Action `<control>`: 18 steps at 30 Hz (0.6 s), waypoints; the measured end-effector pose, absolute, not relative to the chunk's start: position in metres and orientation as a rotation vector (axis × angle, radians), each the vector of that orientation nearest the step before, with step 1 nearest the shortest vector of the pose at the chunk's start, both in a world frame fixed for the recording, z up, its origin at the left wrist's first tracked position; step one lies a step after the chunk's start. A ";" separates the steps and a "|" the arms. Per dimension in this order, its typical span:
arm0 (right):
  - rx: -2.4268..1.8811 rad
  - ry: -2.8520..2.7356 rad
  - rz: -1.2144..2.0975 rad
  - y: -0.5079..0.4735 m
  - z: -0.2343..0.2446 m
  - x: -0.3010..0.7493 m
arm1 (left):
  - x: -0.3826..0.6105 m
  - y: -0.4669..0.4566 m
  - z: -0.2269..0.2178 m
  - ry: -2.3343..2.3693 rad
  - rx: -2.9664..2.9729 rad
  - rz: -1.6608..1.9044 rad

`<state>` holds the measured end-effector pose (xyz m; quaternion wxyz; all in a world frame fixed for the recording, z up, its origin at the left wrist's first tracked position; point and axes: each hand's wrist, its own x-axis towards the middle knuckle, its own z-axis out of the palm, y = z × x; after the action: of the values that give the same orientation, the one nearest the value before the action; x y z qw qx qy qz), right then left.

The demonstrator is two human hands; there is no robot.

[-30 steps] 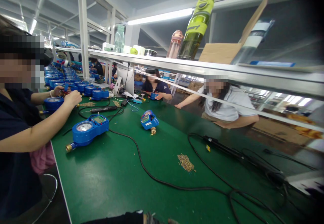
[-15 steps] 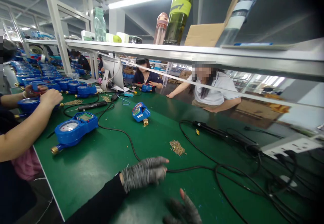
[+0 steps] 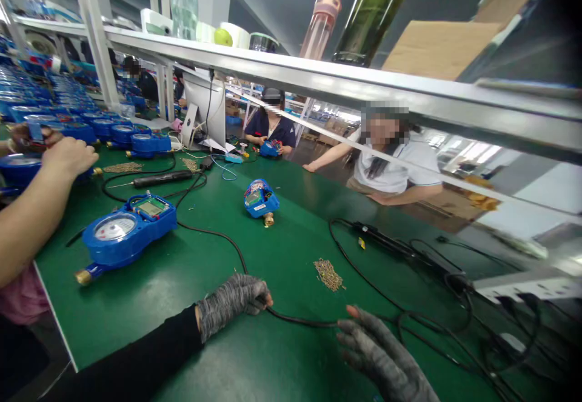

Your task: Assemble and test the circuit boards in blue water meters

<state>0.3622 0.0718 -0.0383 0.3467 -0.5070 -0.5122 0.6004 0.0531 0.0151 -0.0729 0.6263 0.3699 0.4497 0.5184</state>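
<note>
My left hand [image 3: 231, 302], in a grey knit glove with a black sleeve, is closed on a black cable [image 3: 295, 321] that runs across the green table [image 3: 182, 274]. My right hand [image 3: 379, 353], gloved the same way, hovers just right of it with fingers spread near the same cable, holding nothing. A small heap of brass screws [image 3: 328, 273] lies just beyond both hands. A blue water meter [image 3: 122, 230] rests to the left and a smaller blue meter [image 3: 259, 200] sits farther back.
A co-worker's bare arm [image 3: 36, 199] reaches in at left over rows of blue meters [image 3: 68, 126]. Two people sit across the table. A black electric screwdriver [image 3: 161, 178], tangled cables and a white power strip [image 3: 522, 281] lie around. Bottles stand on the overhead shelf [image 3: 318, 80].
Both my gloved hands have come into view from below. My left hand, open half a second ago, has closed on the black cable; my right hand has risen beside it.
</note>
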 end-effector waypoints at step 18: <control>-1.330 -1.611 1.326 0.312 -0.019 0.066 | 0.053 0.027 -0.102 0.772 0.655 1.022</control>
<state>0.0664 0.3122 -0.0195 0.3274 -0.5079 -0.6150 0.5065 0.0530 0.0271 -0.1022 0.7522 0.3001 0.3536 0.4680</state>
